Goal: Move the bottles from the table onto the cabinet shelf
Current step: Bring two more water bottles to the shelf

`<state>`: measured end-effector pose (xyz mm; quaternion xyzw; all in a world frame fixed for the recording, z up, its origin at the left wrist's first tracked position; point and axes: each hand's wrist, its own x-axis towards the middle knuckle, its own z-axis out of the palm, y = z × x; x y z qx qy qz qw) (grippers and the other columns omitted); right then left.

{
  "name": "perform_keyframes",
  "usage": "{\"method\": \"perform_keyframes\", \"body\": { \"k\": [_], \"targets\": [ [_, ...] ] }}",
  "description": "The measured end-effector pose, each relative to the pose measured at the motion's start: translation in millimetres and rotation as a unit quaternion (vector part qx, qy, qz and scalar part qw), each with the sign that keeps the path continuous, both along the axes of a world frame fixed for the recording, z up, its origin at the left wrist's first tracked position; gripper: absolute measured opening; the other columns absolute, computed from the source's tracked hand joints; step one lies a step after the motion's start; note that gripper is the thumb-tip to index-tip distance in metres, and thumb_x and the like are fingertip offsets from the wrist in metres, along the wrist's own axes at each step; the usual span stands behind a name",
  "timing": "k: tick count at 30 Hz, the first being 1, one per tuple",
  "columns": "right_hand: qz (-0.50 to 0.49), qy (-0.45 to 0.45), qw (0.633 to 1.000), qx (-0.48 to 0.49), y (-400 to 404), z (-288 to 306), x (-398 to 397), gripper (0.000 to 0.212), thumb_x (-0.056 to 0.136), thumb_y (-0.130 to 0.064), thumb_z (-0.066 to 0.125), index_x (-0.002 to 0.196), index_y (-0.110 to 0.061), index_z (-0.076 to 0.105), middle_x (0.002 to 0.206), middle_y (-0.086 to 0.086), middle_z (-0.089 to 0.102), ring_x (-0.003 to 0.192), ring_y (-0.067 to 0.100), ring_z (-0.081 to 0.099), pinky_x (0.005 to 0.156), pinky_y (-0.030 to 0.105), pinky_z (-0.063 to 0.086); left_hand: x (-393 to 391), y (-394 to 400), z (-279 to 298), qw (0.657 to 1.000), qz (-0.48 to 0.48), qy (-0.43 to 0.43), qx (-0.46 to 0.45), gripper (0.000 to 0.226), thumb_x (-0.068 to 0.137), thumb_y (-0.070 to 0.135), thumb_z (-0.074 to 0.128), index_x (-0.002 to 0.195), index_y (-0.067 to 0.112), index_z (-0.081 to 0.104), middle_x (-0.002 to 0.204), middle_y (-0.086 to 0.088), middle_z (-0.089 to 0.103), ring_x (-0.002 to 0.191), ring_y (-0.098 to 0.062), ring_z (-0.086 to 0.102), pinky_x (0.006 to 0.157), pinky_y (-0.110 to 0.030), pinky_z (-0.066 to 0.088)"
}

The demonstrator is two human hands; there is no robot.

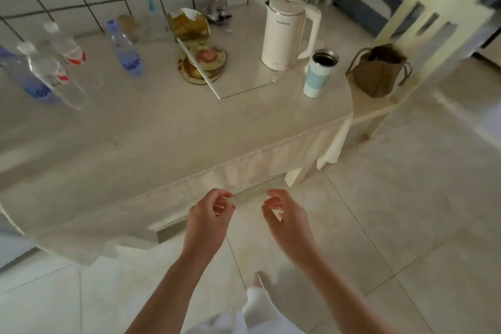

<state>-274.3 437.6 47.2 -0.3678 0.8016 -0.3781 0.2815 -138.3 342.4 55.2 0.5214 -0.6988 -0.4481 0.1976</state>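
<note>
Several clear plastic water bottles stand at the back left of the cloth-covered table [151, 127]. One with a blue label [125, 49] stands nearest the middle. Two with red-and-white labels [64, 45] [50, 73] stand further left, and a blue-labelled one [23, 77] is at the far left edge. My left hand [208, 218] and my right hand [284, 215] hang in front of the table's near edge, fingers loosely curled, holding nothing. Both are far from the bottles. No cabinet shelf is in view.
A white electric kettle [287, 32] and a white-and-teal tumbler [318, 73] stand at the table's right. A glass pane [238, 68] lies over round patterned tins [202, 62]. A cream chair [423, 35] with a brown bag [376, 70] stands beyond the right end. Tiled floor lies below.
</note>
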Motion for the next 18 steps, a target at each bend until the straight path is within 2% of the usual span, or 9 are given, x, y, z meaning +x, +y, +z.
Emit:
{"method": "perform_keyframes", "body": {
  "k": [4,8,12,18],
  "targets": [
    [0.057,0.014,0.998,-0.012,-68,2,-21,0.031,0.090,-0.018,0.061,0.120,-0.013,0.055,0.097,-0.005,0.065,0.096,0.012,0.063,0.082,0.020,0.045,-10,-39,3,0.998,0.063,0.026,0.010,0.017,0.087,0.013,0.060,0.091,0.029,0.065,0.078,0.008,0.072,0.077,-0.004,0.067,0.069,-0.018,0.050],
    [0.101,-0.003,0.995,-0.013,-123,-3,-17,0.030,0.089,-0.019,0.061,0.119,-0.015,0.055,0.098,-0.001,0.067,0.096,0.014,0.063,0.086,0.028,0.050,5,-72,-3,0.991,0.124,0.024,0.041,0.022,0.085,0.009,0.060,0.092,0.030,0.065,0.080,0.003,0.072,0.078,-0.012,0.068,0.070,-0.023,0.051],
    [0.135,-0.015,0.991,-0.016,-176,-8,-5,0.031,0.090,-0.022,0.062,0.120,-0.018,0.054,0.099,-0.003,0.066,0.098,0.012,0.062,0.087,0.027,0.048,19,-116,-12,0.985,0.160,0.026,0.057,0.028,0.085,0.003,0.060,0.088,0.032,0.063,0.078,0.002,0.071,0.076,-0.018,0.069,0.069,-0.026,0.052],
    [0.150,-0.010,0.988,-0.019,-276,-10,13,0.032,0.086,-0.023,0.066,0.117,-0.019,0.056,0.094,-0.004,0.066,0.094,0.014,0.063,0.087,0.034,0.051,38,-218,-17,0.982,0.186,0.021,0.036,0.032,0.084,0.007,0.063,0.086,0.038,0.061,0.078,0.003,0.073,0.075,-0.017,0.069,0.072,-0.032,0.054]
  ]
}}
